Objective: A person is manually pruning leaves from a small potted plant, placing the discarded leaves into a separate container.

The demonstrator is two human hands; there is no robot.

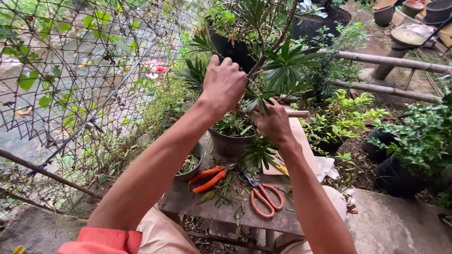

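My left hand (224,83) is raised and closed around a thin branch of a leafy potted plant (282,63). Just below and to the right, my right hand (273,123) grips the same plant's stem among its long green leaves. The plant stands in a dark pot (230,143) on a small wooden table (197,200). On the table in front of the pot lie orange-handled pruners (209,178) and orange-handled scissors (264,196), with cut leaves scattered around them.
A grey bowl (192,164) of clippings sits left of the pot. A wire mesh fence (70,84) runs along the left. Several black pots with green plants (414,141) stand on the right, bamboo poles (391,61) behind them.
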